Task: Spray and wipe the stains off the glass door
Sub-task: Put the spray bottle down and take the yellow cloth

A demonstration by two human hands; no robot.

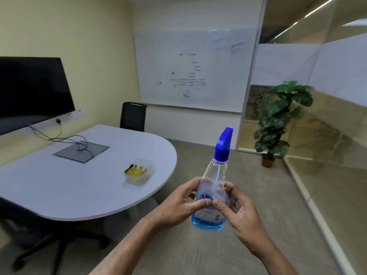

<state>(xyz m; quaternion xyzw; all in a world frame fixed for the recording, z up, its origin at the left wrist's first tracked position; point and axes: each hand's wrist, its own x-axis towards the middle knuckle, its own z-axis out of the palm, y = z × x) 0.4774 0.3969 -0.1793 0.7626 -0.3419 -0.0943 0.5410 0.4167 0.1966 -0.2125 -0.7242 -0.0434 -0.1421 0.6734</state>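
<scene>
Bottle: You hold a clear plastic spray bottle [215, 172] with a bright blue trigger top [224, 143]. It has only a little blue liquid at the bottom. It is upright in the air, just off the right side of the white round-ended table [79, 185].
Left hand: Your left hand [178, 203] wraps the bottle's left side, with the thumb across the label.
Right hand: Your right hand [238, 211] grips the right side, thumb in front and fingers behind. Both hands are closed on the bottle, and neither is on the trigger.
Glass: The tall glass wall with a frosted band [327, 135] stands well to the right of the table. I cannot tell which pane is the door. No stains show from here.
Cloth: None is in view.
Step now, I think: Get the bottle ready to spray.
How to do it well: Slide one hand up so a finger sits on the trigger. Free the other hand for a cloth. Walk from the table to the glass first, because spraying from here would only wet the floor. Point the nozzle at the glass, away from your face.
Watch out: The liquid is low. Hold the bottle upright, or the tube may suck air. Use short squeezes.
Nearby: A small clear plastic box with yellow bits [140, 171] sits on the table near its round end. A leafy green potted plant [282, 120] stands past the table, by the glass.
</scene>
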